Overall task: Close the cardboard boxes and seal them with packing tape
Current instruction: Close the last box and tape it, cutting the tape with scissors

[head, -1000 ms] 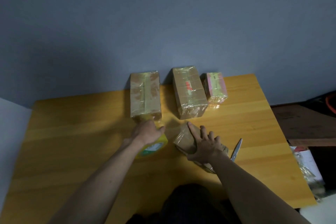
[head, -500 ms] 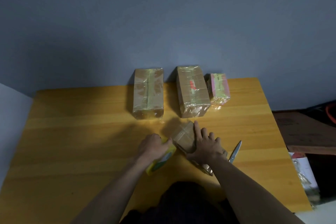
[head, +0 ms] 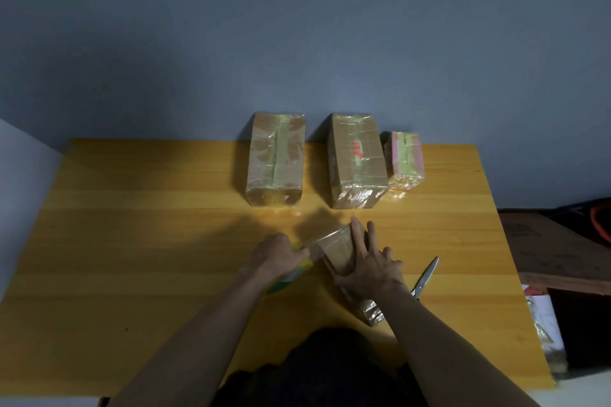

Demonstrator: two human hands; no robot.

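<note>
Small cardboard box (head: 337,249) near the middle of the wooden table (head: 132,241), towards its near edge; the long axis runs obliquely, from the far end pointing at the table's back edge to the near end (head: 370,314) pointing at the near right corner. The right hand (head: 370,266) lies on top of the box, fingers straight and spread, pressing down, with the thumb against the box's left side. The left hand (head: 277,254), just left of the box, has its fingers curled round a yellow-green roll of packing tape (head: 287,277); a clear strip of tape (head: 317,239) stretches from the roll to the far end of the box. Scissors (head: 426,277) lie just right of the right hand, blades pointing towards the far right corner; whether they touch the box cannot be told. Along the back edge stand three taped boxes, long axes running front to back: a brown box (head: 276,160) on the left, a brown box with a red mark (head: 357,158) in the middle, and a smaller pink box (head: 405,158) on the right, touching or just beside the middle one.
</note>
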